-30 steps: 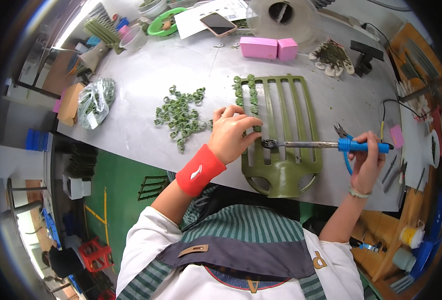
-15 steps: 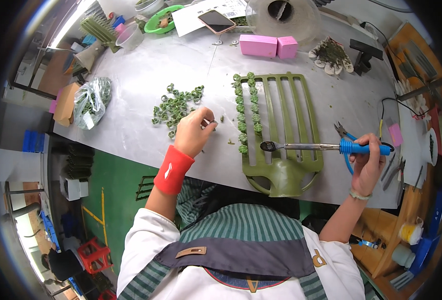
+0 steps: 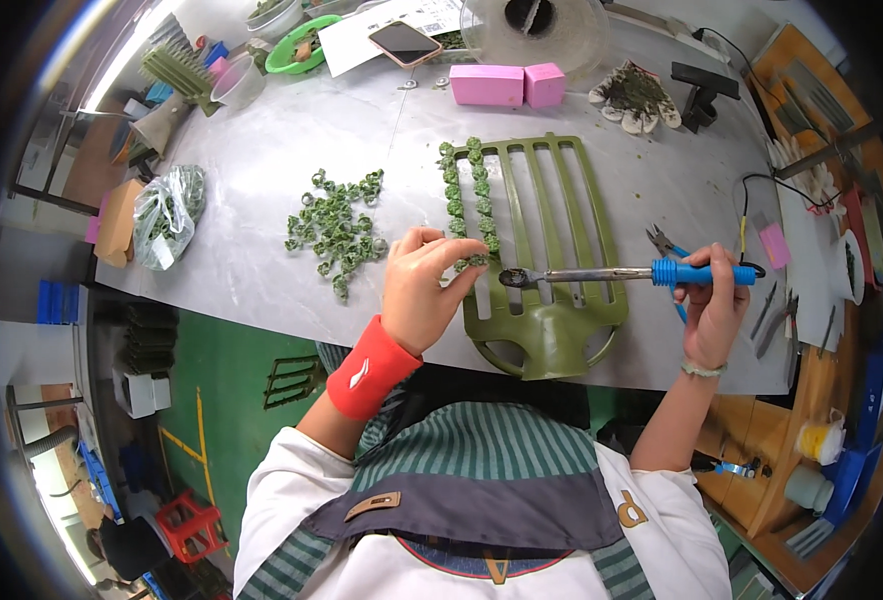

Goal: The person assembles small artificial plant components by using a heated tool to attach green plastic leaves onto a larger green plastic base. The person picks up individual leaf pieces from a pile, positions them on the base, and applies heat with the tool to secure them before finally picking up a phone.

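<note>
Head view, slotted olive frame (image 3: 552, 335) taken as landmark. Our left hand (image 3: 424, 290) is at the frame's lower left side, thumb and forefinger nearly meeting, with a small green curled piece (image 3: 474, 261) pinched between their tips. Our right hand (image 3: 714, 310), right of the frame, is wrapped round the blue handle of a rod-shaped tool (image 3: 602, 274). The metal shaft reaches leftward above the frame, its dark tip just beside the left fingertips; we cannot tell whether that tip touches anything. Two rows of green rosettes (image 3: 482, 195) run along the frame's two leftmost bars.

Edges and room: the frame's neck lies at the front edge of the grey table (image 3: 262, 150). We note a band of bare tabletop between the frame and the heap of green curls (image 3: 332, 225) to its left, and another beyond its top end, up to the pink blocks (image 3: 487, 85). Right of the frame the strip is narrower, bounded by blue-handled pliers (image 3: 670, 246) partly hidden by the tool.

Compared with half a second ago: our left hand was then beside the heap; it has since come to the frame, hiding the lower end of the outer row. Our right-hand grip is unchanged.
</note>
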The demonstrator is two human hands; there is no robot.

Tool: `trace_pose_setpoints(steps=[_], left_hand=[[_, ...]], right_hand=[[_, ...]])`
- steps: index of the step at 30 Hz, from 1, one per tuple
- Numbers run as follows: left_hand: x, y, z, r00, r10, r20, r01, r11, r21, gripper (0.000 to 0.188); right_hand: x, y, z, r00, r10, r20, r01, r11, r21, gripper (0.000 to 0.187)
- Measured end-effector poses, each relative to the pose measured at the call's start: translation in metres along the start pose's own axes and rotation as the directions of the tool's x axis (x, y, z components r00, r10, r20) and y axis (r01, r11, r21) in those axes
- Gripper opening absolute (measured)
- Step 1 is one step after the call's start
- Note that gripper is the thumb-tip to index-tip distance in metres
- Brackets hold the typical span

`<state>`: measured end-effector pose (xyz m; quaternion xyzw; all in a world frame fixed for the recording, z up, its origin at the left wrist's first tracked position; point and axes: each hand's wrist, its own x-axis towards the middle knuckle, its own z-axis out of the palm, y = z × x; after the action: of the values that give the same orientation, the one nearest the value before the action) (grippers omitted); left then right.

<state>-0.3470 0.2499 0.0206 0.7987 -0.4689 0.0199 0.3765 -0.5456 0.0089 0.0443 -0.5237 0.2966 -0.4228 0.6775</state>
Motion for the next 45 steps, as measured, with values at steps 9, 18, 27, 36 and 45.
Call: trace_pose_setpoints(steps=[9, 18, 27, 36, 45], left_hand=[[0.001, 0.004, 0.023, 0.998, 0.063, -0.019, -0.059, 0.985, 0.160, 0.022], [0.005, 0.005, 0.016, 0.996, 0.067, 0.066, -0.078, 0.979, 0.186, 0.022], [-0.012, -0.083, -0.039, 0.965, -0.263, 0.016, 0.208, 0.797, 0.567, 0.027], [-0.016, -0.035, -0.036, 0.919, -0.392, 0.036, 0.393, 0.906, -0.156, 0.020], [-0.014, 0.020, -0.007, 0.993, -0.085, 0.084, 0.101, 0.972, -0.214, 0.026]], right_hand=[[-0.001, 0.016, 0.009, 0.999, 0.033, 0.025, -0.034, 0.997, 0.072, 0.023], [0.003, -0.004, -0.010, 0.999, -0.020, 0.027, 0.020, 1.000, -0.006, 0.025], [0.001, -0.008, -0.010, 0.997, -0.021, 0.074, 0.021, 1.000, -0.005, 0.026], [-0.001, -0.011, -0.013, 0.998, -0.027, 0.052, 0.027, 0.999, -0.016, 0.027], [-0.004, -0.004, -0.010, 0.999, -0.008, 0.044, 0.008, 1.000, -0.008, 0.025]])
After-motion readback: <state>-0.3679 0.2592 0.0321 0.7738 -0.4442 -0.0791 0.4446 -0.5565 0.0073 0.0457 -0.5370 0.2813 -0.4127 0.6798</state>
